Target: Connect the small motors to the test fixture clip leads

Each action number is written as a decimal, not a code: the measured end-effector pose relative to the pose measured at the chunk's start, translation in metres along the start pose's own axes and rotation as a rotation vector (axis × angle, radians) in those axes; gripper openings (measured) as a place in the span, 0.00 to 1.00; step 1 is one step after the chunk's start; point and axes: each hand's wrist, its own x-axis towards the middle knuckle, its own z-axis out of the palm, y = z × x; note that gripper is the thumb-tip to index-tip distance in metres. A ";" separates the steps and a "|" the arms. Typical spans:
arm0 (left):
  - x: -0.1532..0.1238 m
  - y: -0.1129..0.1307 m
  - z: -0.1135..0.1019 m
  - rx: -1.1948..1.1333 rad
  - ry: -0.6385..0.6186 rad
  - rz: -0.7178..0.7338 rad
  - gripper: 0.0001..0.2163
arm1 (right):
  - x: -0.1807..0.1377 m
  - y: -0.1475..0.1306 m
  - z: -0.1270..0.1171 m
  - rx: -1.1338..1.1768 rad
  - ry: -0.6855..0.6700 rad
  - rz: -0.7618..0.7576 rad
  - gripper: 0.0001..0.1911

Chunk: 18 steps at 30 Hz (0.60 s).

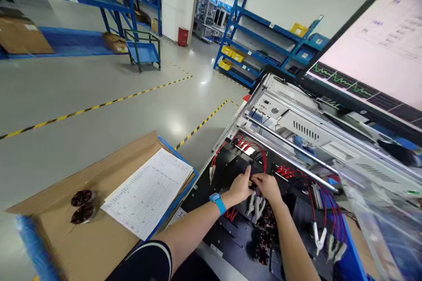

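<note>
My left hand (240, 188) and my right hand (269, 187) meet over the black base (231, 228) of an open metal chassis (296, 127). Both pinch a small dark round part (252, 183) between their fingertips. A blue wristband (218, 203) sits on my left wrist. Red wires (253, 147) loop just behind the hands, and white clip connectors (255, 205) hang below them. More red and blue wires (329, 210) run along the right side.
A printed sheet (150, 191) lies on a cardboard-topped cart (99, 237) at left, beside two dark wound coils (81, 205). A large monitor (376, 52) leans at right. Blue shelving (263, 39), a small blue cart (143, 50) and yellow-black floor tape (99, 106) lie beyond.
</note>
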 end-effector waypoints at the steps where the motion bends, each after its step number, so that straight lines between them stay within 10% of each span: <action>1: -0.002 0.001 0.000 0.009 0.012 0.002 0.46 | 0.000 -0.003 -0.002 -0.098 -0.051 0.009 0.10; 7: -0.007 0.007 -0.008 0.030 0.023 0.003 0.46 | 0.001 0.001 0.002 -0.174 -0.086 0.050 0.10; 13: -0.009 0.005 -0.006 -0.002 0.026 0.026 0.45 | -0.015 0.029 0.027 0.971 0.008 0.343 0.23; 18: -0.014 0.005 0.001 0.086 0.118 0.071 0.41 | -0.027 0.027 0.041 0.703 0.224 0.072 0.14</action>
